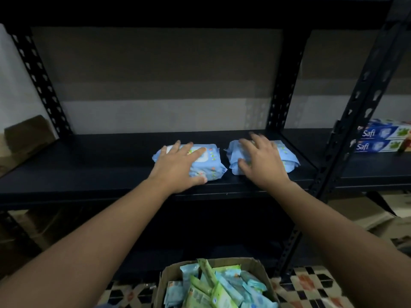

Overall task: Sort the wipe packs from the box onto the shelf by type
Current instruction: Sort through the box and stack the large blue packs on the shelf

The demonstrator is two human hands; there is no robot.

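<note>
Each grip released: left hand (178, 162), right hand (260, 160) flat on soft blue packs (213, 167)

Two blue wipe packs, a left pack (206, 163) and a right pack (282, 157), lie on one dark shelf (89, 170); two toothpaste boxes (382, 138) sit stacked at right; one cardboard box (253, 266) below holds many blue and green packs (213, 287), uncountable.

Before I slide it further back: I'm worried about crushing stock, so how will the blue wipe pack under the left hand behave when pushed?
The left blue wipe pack looks like a soft, crinkled film pouch, so it will probably give under the left hand rather than crack. It lies flat on the dark shelf, so it should slide, not roll or tip.
</note>
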